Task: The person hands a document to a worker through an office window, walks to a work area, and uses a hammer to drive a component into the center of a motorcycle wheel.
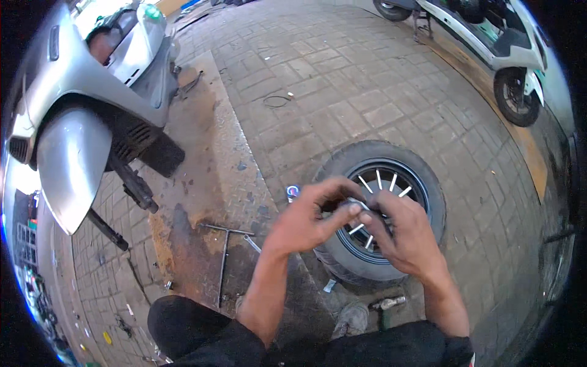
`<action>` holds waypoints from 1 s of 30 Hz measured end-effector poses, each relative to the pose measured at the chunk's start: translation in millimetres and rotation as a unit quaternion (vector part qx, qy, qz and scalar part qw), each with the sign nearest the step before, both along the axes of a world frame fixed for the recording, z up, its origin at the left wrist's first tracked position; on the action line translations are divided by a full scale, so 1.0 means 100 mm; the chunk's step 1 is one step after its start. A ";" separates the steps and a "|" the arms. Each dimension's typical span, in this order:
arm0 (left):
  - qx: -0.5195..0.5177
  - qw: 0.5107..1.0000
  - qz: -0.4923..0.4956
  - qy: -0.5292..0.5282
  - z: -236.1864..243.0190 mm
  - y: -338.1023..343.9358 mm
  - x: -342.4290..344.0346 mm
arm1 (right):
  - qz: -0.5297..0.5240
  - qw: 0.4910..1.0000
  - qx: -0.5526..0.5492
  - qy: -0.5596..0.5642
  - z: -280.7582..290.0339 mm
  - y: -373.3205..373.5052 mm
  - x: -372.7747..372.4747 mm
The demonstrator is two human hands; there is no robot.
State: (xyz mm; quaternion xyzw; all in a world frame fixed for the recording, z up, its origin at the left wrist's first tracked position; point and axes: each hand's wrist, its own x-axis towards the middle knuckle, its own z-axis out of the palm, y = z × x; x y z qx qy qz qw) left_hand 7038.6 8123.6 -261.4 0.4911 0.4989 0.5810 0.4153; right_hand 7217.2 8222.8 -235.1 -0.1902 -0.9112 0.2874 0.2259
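Observation:
My left hand [309, 217] and my right hand [403, 232] meet in front of me, fingertips nearly together. Both have their thumbs and fingers closed around a small, pale, metallic-looking piece [356, 202]. Its kind cannot be made out, since the fingers cover most of it. Right under the hands a scooter wheel [428, 183] lies flat on the paving, with a black tyre, a dark rim and light-coloured spokes. My hands hide its hub and part of the spokes.
A silver scooter [73, 153] stands at left, its fork legs [137, 189] bare of a wheel. A T-handle wrench [224, 263] and a spanner [251, 243] lie on the stained metal plate [202, 140]. A hammer [388, 303] rests near my shoe [351, 321]. Another scooter [513, 58] stands far right.

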 end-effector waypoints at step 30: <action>-0.196 0.968 0.122 -0.096 -0.70 0.00 -0.06 | 0.008 0.945 -0.322 -0.059 -1.27 -0.35 0.11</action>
